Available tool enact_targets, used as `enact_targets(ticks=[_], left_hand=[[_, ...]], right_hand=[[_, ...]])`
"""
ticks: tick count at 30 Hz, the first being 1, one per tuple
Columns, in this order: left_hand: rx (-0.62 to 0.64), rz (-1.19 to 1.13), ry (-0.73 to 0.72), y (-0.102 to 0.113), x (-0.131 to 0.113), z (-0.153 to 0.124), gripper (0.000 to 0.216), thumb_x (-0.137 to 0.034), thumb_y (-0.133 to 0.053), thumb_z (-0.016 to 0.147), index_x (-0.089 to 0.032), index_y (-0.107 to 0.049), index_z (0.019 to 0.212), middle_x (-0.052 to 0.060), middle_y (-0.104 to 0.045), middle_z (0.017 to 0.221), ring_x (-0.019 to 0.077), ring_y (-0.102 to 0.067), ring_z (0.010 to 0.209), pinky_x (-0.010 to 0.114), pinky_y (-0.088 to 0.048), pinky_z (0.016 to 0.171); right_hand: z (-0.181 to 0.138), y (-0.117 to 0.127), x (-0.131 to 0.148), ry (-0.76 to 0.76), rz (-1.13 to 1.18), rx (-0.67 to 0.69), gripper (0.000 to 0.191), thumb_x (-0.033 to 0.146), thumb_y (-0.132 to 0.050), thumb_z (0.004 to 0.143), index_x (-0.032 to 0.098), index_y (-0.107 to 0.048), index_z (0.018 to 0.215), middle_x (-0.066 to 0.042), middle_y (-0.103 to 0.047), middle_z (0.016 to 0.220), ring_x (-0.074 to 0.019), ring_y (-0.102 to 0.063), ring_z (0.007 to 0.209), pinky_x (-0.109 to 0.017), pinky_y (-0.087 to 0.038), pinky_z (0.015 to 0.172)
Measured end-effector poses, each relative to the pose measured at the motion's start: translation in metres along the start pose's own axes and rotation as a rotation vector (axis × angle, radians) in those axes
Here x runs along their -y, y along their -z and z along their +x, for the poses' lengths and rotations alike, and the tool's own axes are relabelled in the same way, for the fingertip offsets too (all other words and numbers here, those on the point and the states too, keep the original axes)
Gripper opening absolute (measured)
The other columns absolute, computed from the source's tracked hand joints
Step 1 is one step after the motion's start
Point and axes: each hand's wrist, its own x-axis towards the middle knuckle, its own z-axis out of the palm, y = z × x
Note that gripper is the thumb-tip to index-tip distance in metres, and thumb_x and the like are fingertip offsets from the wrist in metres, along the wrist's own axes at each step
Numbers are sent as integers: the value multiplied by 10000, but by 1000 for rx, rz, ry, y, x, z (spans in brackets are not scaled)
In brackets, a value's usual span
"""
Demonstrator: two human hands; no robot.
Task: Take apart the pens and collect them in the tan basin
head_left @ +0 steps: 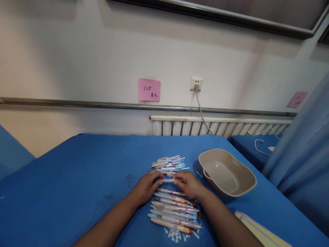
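Note:
My left hand and my right hand meet over a blue table, both pinching the ends of one pale pen held crosswise between them. Behind the hands lies a loose pile of pen parts and refills. In front of the hands, between my forearms, several pastel pens lie side by side in a row. Small white bits are scattered at the near end of that row.
A beige plastic basin stands to the right of the pens. The table wears a blue cloth. A yellowish striped object lies at the near right edge. Radiator, wall socket and pink note are behind.

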Motion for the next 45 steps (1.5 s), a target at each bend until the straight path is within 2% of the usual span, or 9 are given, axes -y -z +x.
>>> enact_targets(ticks=[6,12,16,18,22,28,33,36,45], left_hand=[[72,-49,135,0,2,1,322,-365,-363,904,-199,-633,846,-4,-622,715,148,-561,658,235,-423,640],[-39,-20,-16,1,-4,0,236,-319,-538,819,-219,-592,1026,33,-623,1015,194,-545,946,280,-408,836],[25,20,48,1,-4,0,301,-338,-355,909,-203,-623,881,21,-640,810,174,-576,783,265,-432,738],[19,6,97,0,-2,0,312,-350,-335,916,-207,-609,965,15,-646,790,171,-586,741,264,-441,710],[-85,-25,15,-2,1,-2,434,-309,-540,817,-228,-459,1236,47,-615,1099,196,-564,966,292,-422,860],[-58,2,147,0,1,-2,292,-342,-348,918,-211,-561,1070,17,-664,774,182,-616,740,283,-453,718],[-76,6,25,-1,4,-2,368,-294,-546,817,-219,-505,1174,51,-621,1095,202,-570,969,303,-432,860],[-17,53,-45,-4,7,-2,233,-238,-483,853,-230,-573,1068,35,-634,1059,187,-558,991,298,-414,891],[-146,181,122,8,21,1,229,-292,-420,883,-223,-595,1013,54,-654,1015,218,-589,958,316,-433,848]], right_hand=[[0,0,1,4,19,-37,113,230,-550,810,203,-643,868,-8,-664,857,-144,-586,808,-234,-415,739],[1,-1,3,-6,45,-37,91,226,-549,810,206,-628,852,8,-652,827,-137,-578,789,-230,-415,723],[1,0,3,-4,49,-45,95,221,-545,812,201,-625,859,2,-652,829,-138,-580,788,-231,-416,718],[0,0,3,-1,31,-46,91,216,-556,803,203,-625,860,0,-652,837,-141,-578,793,-233,-413,719],[0,0,2,5,27,-33,91,216,-558,799,206,-624,860,4,-649,831,-141,-574,783,-231,-408,704],[0,-2,-1,0,99,-61,98,233,-545,807,197,-623,854,12,-641,795,-134,-572,751,-228,-413,693],[0,-2,0,7,73,-59,93,244,-548,807,202,-624,839,12,-642,796,-138,-572,767,-227,-409,699],[0,0,-1,1,48,-57,101,250,-546,810,204,-627,849,8,-649,814,-142,-577,782,-230,-410,712],[-2,16,-17,-83,-117,-57,102,260,-544,808,205,-626,832,-14,-647,856,-156,-581,799,-241,-406,718]])
